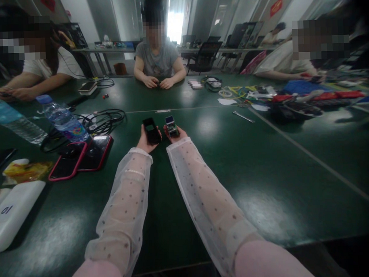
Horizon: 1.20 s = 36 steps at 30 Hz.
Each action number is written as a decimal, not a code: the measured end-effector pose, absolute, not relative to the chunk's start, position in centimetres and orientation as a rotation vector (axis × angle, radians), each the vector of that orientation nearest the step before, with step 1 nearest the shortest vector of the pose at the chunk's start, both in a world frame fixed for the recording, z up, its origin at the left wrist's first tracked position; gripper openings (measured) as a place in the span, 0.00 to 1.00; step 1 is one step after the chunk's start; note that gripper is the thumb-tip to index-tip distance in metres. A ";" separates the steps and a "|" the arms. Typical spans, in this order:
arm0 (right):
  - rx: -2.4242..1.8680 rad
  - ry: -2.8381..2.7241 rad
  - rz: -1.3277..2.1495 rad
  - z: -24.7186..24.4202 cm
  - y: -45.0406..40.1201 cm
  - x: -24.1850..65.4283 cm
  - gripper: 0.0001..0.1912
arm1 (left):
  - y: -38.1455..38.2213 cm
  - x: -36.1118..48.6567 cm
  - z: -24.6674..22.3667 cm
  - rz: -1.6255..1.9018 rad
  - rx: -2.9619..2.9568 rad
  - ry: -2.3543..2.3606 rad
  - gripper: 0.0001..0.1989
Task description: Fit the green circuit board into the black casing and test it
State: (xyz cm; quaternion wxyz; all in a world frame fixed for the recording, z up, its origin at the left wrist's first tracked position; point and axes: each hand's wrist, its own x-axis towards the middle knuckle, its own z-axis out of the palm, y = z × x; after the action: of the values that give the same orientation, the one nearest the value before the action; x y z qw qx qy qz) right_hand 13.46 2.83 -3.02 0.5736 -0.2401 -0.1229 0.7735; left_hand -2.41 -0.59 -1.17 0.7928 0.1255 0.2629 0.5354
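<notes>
Containers first: over on the left, a blue-capped bottle (62, 120) beside a larger clear bottle (16, 120), how full I cannot tell. And out front, the left hand (144, 143) has its fingers closed around a black case (154, 137) with a window-like opening; whatever lies inside is too dark to read. Just beside it, the right hand (180, 133) grips a circuit board (173, 130), small screen (169, 120) tipped up at its far end. Both arms stretch forward in sheer sleeves (130, 197), hands close together but apart, over the green desk (264, 164).
</notes>
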 end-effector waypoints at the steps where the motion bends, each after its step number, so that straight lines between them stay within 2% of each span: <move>1: -0.563 -0.289 1.808 -3.0 2.8 13.5 0.15 | -0.5 -2.4 -1.2 1.148 0.271 0.566 0.31; 36: -0.587 -0.313 1.794 -3.1 2.8 13.4 0.15 | -0.5 -2.3 -1.2 1.145 0.234 0.567 0.32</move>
State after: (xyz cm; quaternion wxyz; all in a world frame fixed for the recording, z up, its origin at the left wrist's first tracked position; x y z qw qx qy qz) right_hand 13.39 2.78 -3.08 0.5763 -0.2508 -0.1336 0.7663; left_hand -2.27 -0.51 -1.15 0.7964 0.1087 0.2641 0.5331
